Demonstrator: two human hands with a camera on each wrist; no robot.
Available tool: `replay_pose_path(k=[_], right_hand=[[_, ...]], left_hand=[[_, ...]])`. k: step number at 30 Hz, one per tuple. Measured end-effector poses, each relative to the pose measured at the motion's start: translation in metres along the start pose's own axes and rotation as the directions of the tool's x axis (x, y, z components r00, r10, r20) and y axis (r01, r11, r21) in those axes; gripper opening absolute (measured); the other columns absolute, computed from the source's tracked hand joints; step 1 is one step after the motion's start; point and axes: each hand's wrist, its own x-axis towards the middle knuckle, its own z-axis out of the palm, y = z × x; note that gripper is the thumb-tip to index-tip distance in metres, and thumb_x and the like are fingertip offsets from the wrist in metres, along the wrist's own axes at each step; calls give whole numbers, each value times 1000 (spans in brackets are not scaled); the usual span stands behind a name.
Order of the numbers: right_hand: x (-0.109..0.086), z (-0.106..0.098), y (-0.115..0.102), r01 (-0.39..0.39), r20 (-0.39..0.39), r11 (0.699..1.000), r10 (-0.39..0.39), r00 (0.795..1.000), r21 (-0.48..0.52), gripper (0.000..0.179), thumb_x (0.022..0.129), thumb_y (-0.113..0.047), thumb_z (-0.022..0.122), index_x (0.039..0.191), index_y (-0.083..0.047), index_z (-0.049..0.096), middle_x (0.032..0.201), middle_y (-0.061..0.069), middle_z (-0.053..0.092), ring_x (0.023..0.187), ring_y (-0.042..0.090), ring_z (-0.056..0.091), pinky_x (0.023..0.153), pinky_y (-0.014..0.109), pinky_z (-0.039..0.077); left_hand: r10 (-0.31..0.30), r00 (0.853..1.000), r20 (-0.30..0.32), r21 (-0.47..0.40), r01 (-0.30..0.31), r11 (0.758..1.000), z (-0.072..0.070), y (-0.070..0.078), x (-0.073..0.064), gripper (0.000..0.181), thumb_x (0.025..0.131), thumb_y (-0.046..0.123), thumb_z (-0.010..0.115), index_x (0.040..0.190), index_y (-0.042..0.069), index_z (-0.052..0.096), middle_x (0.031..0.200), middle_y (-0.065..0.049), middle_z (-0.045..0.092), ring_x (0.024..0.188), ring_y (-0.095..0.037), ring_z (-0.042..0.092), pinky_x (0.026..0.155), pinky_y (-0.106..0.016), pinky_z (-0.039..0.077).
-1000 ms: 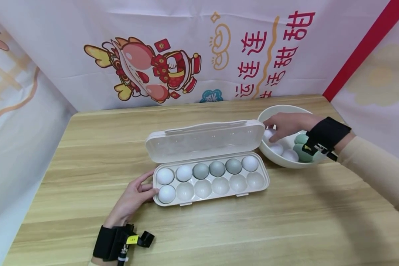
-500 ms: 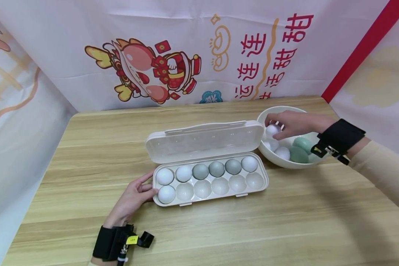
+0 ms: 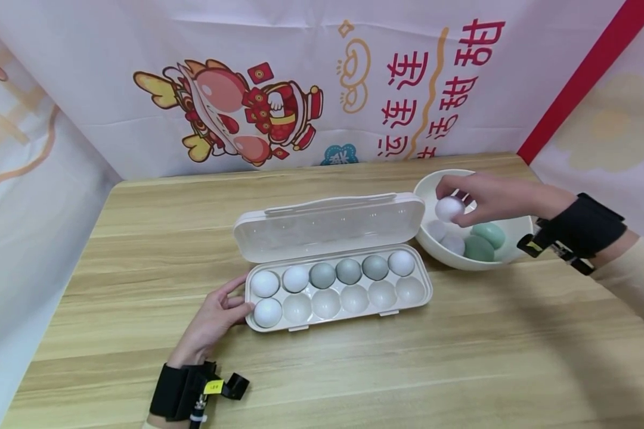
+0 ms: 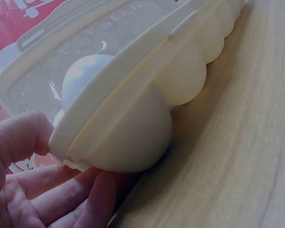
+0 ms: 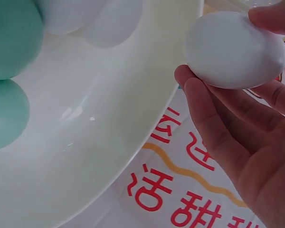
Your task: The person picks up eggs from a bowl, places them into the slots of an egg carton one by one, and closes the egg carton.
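Observation:
My right hand [image 3: 488, 199] holds a white egg [image 3: 450, 210] between thumb and fingertips, over the white bowl [image 3: 424, 247]. In the right wrist view the white egg [image 5: 235, 50] sits in the curled fingers [image 5: 213, 128]. White and green eggs [image 3: 479, 248] lie below it in the bowl. My left hand [image 3: 214, 319] grips the left end of the open egg box [image 3: 338, 320], with the thumb at the rim and fingers beneath, as the left wrist view shows. The box's back row carries white and grey-green eggs [image 3: 322, 275]; one white egg [image 3: 268, 313] sits front left.
The box's lid [image 3: 333, 229] stands raised behind it, its right end close to the bowl. All this rests on a wooden table [image 3: 354, 381]. A printed cloth [image 3: 279, 36] hangs along the table's back edge.
My right hand has taken hold of a white egg and lifted it off the others, moving slightly right. The left hand and the box have stayed put.

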Motion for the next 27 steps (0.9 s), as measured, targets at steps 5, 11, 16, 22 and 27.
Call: replay_pose_path(k=[5, 11, 16, 22, 27], right_hand=[[-8, -1, -12, 28, -7, 999, -28, 1000, -47, 40, 76, -12, 72, 109, -11, 50, 99, 1, 58, 89, 15, 58, 79, 39, 55], [-11, 5, -30, 80, 46, 996, -79, 996, -29, 42, 77, -16, 72, 112, -12, 49, 102, -1, 59, 90, 13, 58, 79, 36, 55], [-8, 15, -45, 131, 64, 991, -130, 989, -20, 38, 77, -14, 70, 110, -14, 51, 98, -3, 60, 85, 10, 54, 75, 32, 54], [1, 30, -59, 194, 86, 981, -194, 977, 9, 37, 74, -11, 71, 105, -17, 51, 90, -3, 59, 79, 11, 54, 70, 33, 52], [10, 43, -73, 220, 147, 974, -224, 963, 45, 37, 73, -12, 71, 103, -19, 50, 90, -5, 58, 79, 12, 54, 68, 30, 51]], left_hand=[[-17, 1000, 3, 3, 17, 1000, -1, 1, -1, 66, 85, 2, 60, 142, 2, 27, 106, -23, 66, 82, -11, 64, 69, -22, 54], [-31, 1000, 3, 11, 31, 999, -2, -1, 2, 67, 84, 3, 61, 142, 4, 28, 103, -19, 68, 81, -12, 64, 69, -23, 54], [-44, 999, -4, 8, 44, 999, -4, -4, 3, 67, 83, 4, 62, 142, 7, 30, 101, -15, 69, 81, -14, 64, 69, -25, 54], [-31, 1000, 3, 6, 31, 999, -4, -5, 2, 67, 83, 5, 63, 142, 6, 29, 100, -14, 70, 81, -14, 64, 68, -24, 54], [-31, 1000, 2, 9, 31, 999, -4, -2, 2, 67, 84, 5, 62, 142, 6, 29, 104, -19, 68, 84, -14, 64, 70, -24, 54]])
